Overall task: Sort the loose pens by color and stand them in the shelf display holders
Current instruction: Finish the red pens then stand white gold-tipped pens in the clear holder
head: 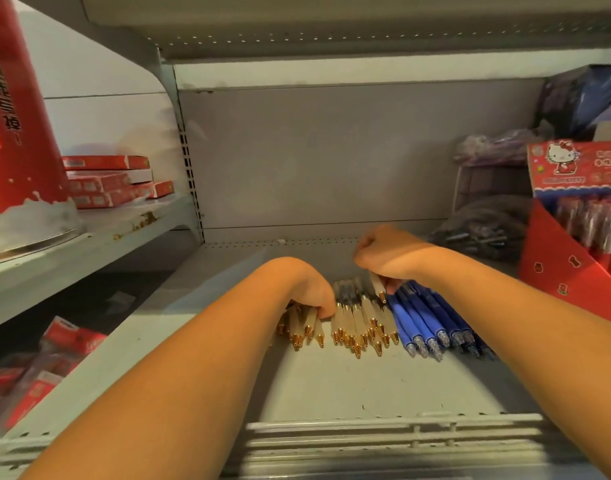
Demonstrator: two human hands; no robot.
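Several white pens with gold tips lie side by side on the grey shelf, tips toward me. To their right lies a row of several blue pens. My left hand curls down over a small bunch of white pens at the left end and grips them. My right hand hovers over the middle of the pile and pinches one white gold-tipped pen, lifted with its tip pointing down toward me.
A red display box with packaged pens stands at the right, dark plastic bags behind it. Red boxes and a big red container sit on the left shelf. A wire rail runs along the shelf's front edge.
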